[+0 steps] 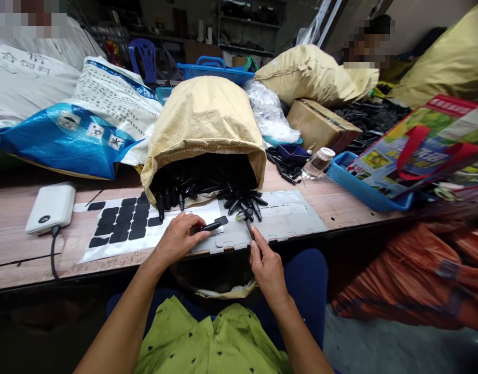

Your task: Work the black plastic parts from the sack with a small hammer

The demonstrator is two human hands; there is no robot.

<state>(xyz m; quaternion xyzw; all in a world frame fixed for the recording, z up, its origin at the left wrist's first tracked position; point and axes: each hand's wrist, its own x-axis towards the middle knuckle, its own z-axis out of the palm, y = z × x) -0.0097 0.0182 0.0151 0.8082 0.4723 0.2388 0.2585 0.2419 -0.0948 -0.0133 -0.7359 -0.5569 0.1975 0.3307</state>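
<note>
My left hand [180,236] is closed on a black pen-like tube [210,227], held level just above the table, its tip pointing right. A black rounded label [222,220] shows just beyond the tube; whether they touch, I cannot tell. My right hand [268,265] grips the thin dark handle of a small hammer-like tool [249,228], its head up near a heap of black tubes [242,201]. Behind both hands, a tan sack [211,114] lies with its mouth toward me, more black tubes inside. Left of my left hand is a white sheet [145,241] bearing rows of black labels.
A white power bank [51,208] with a cable lies at the left. To the right stand a clear bottle [318,162], a blue basket [369,195] and a colourful bag [421,150]. A grey board [289,218] lies along the table's front edge. Several large sacks stand behind.
</note>
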